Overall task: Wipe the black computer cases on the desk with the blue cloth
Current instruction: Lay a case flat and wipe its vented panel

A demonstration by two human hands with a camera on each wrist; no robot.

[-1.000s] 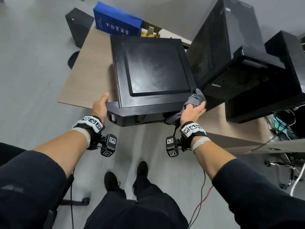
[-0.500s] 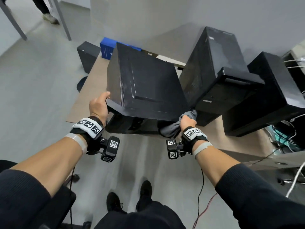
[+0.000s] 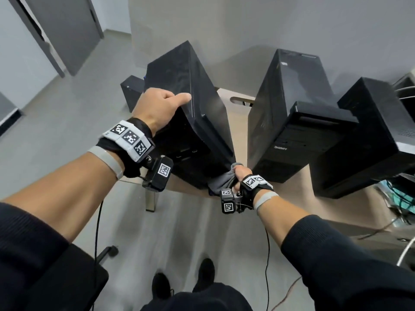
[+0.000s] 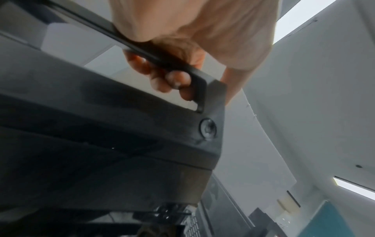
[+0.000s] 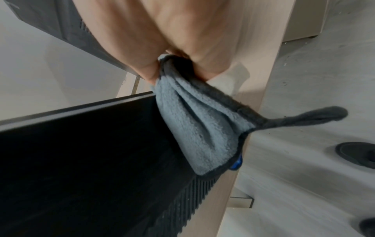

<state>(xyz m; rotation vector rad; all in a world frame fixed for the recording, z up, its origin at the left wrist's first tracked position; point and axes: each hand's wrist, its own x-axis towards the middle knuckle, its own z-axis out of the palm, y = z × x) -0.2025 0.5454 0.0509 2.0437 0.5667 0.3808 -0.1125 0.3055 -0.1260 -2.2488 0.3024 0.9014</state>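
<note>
Up goes the near computer case (image 3: pixel 190 113), from flat on its side to standing on the table (image 3: pixel 226 122)! Left hand (image 3: pixel 157 106) fingers (image 4: pixel 172 80) curl under its top handle; right hand (image 3: pixel 241 173) bunches the blue cloth (image 5: pixel 194 121) at its lower corner. No wiping right now, I'd say; two more towers (image 3: pixel 289 108) wait alongside. No containers visible.

grey door (image 3: pixel 67 30), black shoes (image 3: pixel 182 286), cables (image 3: pixel 402 198)
</note>
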